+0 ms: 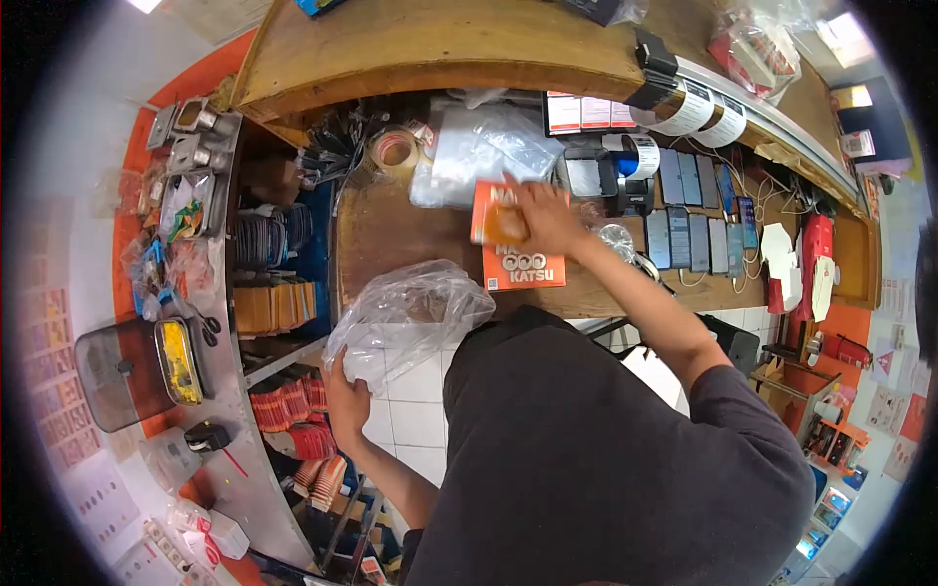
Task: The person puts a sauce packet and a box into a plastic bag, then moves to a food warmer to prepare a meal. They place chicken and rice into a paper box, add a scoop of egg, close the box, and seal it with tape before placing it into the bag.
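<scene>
1. Your right hand (547,219) hides lettering on the upper orange packet (486,207).
2. The phones (699,242) have screens too small for you to read.
3. Wall posters (61,366) at your left are blurred.

The right hand (549,217) lies over an orange pack (490,230) overlapping the KATSU box (525,270). Left of the box, the left hand (348,402) grasps a clear plastic bag (410,305). Right of the box, phones (699,244) lie in rows.

Orange KATSU boxes (525,265) (apparently two, overlapping) lie at the wooden counter's (376,230) near edge; left of them, a crumpled, clear plastic bag (405,317) overhangs that edge.
</scene>
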Demonstrator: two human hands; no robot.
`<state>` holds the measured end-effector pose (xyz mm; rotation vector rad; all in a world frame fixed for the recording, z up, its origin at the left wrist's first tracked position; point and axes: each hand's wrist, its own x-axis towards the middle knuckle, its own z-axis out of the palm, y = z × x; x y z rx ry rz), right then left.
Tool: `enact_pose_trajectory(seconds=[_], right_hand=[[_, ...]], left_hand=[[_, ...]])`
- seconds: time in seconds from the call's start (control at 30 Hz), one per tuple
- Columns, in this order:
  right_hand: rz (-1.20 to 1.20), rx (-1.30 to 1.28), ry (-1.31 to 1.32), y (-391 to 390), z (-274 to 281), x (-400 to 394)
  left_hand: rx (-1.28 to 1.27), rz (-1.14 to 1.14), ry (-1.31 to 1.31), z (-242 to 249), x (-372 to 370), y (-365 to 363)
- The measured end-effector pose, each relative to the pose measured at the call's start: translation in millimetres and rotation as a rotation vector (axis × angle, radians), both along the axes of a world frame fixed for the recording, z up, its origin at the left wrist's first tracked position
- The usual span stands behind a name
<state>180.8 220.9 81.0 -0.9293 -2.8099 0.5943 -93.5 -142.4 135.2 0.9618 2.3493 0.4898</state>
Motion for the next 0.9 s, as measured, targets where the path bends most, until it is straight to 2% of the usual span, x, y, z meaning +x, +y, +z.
enact_pose_trajectory(seconds=[0.07, 0.13, 0.17, 0.27, 0.33, 0.4, 0.47, 0.5, 0.53, 0.57, 0.6, 0.63, 0.67, 0.73, 0.77, 0.83, 0.87, 0.9], right_hand=[[-0.052, 0.036, -0.038, 34.3, -2.7, -20.5], [-0.046, 0.128, -0.076, 67.0, -27.6, -40.2], [-0.053, 0.03, -0.161, 79.1, -37.8, -48.9], [-0.068, 0.051, -0.251, 84.0, -69.2, -56.6], [-0.093, 0.106, -0.301, 58.2, -52.0, -62.3], [-0.052, 0.236, -0.096, 30.0, -25.8, -56.2], [0.021, -0.177, -0.043, -2.0, -25.8, -37.9], [0.061, -0.15, -0.215, -27.2, -24.4, -28.6], [0.097, -0.126, -0.388, -46.5, -25.5, -20.7], [0.08, -0.131, -0.387, -55.3, -42.0, -14.1], [0.079, -0.032, -0.35, -63.2, -66.1, -6.6], [0.083, 0.072, -0.312, -66.9, -70.3, -3.6], [0.072, 0.075, -0.307, -66.2, -72.7, 3.0], [-0.027, -0.228, -0.254, -54.6, -47.2, 7.9], [-0.131, -0.307, -0.168, -46.9, -43.4, 16.0], [-0.204, -0.268, -0.075, -33.7, -10.9, 37.2], [-0.266, -0.241, 0.007, -30.4, 13.4, 44.4], [-0.341, -0.208, -0.023, -31.1, 49.7, 48.1]], left_hand=[[0.045, -0.021, 0.004, -4.3, -1.0, -3.0], [-0.002, -0.035, 0.057, -0.1, 1.7, -1.9], [-0.032, -0.053, 0.115, 3.0, 2.9, 0.4], [0.018, -0.016, 0.072, 20.4, 8.2, 6.3], [0.027, 0.036, 0.029, 34.1, 12.9, 7.4], [0.04, 0.087, -0.017, 35.9, 19.3, 6.0], [0.124, 0.102, -0.055, 36.4, 23.9, 2.5], [0.045, 0.156, -0.086, 44.5, 27.9, 9.9], [0.042, 0.142, -0.086, 44.5, 26.9, 13.4], [0.081, 0.092, -0.107, 44.4, 25.1, 16.4], [0.124, 0.045, -0.128, 43.6, 24.0, 21.4], [0.225, -0.141, 0.005, 51.5, 23.1, 34.1], [0.229, -0.151, 0.009, 55.2, 23.8, 43.1], [0.309, -0.202, -0.031, 59.7, 24.2, 61.0], [0.3, -0.271, 0.046, 58.1, 24.1, 67.6], [0.337, -0.279, -0.029, 73.5, 33.8, 91.5], [0.359, -0.276, -0.112, 79.3, 40.4, 103.4], [0.398, -0.34, -0.109, 80.1, 45.2, 114.6]])
